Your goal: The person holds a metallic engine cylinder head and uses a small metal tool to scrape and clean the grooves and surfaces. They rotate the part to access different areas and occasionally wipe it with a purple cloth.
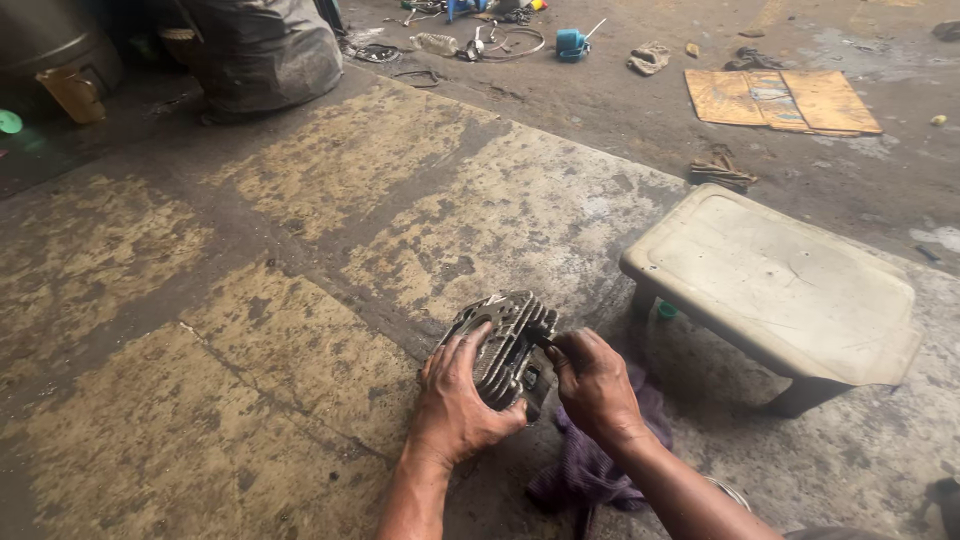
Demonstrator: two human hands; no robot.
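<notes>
A grey finned metal engine part [508, 340] stands on edge on the stained concrete floor. My left hand [455, 395] wraps over its near side and grips it. My right hand [592, 385] is closed just to its right, holding a small dark tool [541, 341] whose tip touches the part's fins. A purple rag [590, 465] lies on the floor under my right wrist.
A low dirty white plastic stool [775, 285] stands to the right. Flattened cardboard [780, 100] lies at the far right. A dark sack [265, 55], a metal drum [45, 40], cables, a blue object [571, 43] and scraps lie along the back.
</notes>
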